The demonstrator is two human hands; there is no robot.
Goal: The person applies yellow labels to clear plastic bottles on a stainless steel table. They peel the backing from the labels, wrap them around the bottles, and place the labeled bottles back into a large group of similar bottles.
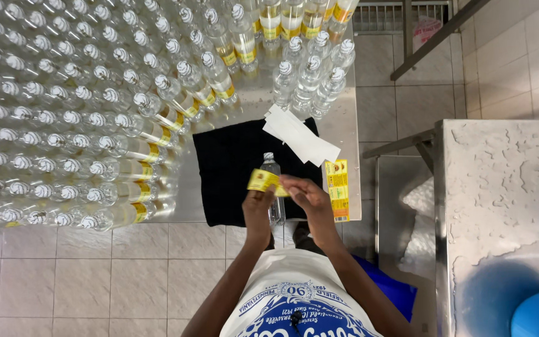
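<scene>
Both hands meet over a black cloth (229,165) on the steel table (344,128). Left hand (257,204) and right hand (305,193) fingers pinched together on a yellow label (263,181), just above a clear capped bottle (272,171) standing on the cloth. Label stack (338,189) right; white backing strips (299,136) beyond.

Pale square-tiled floor (63,274) below a steel surface (344,118)—beside it a worn grey metal cabinet top (500,187), evenly lit.

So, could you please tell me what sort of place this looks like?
Probably a small bottling or labelling workshop. Rows of capped clear bottles cover a steel table, and both hands, left hand and right hand, hold a yellow label over a single bottle on a black cloth.
</scene>
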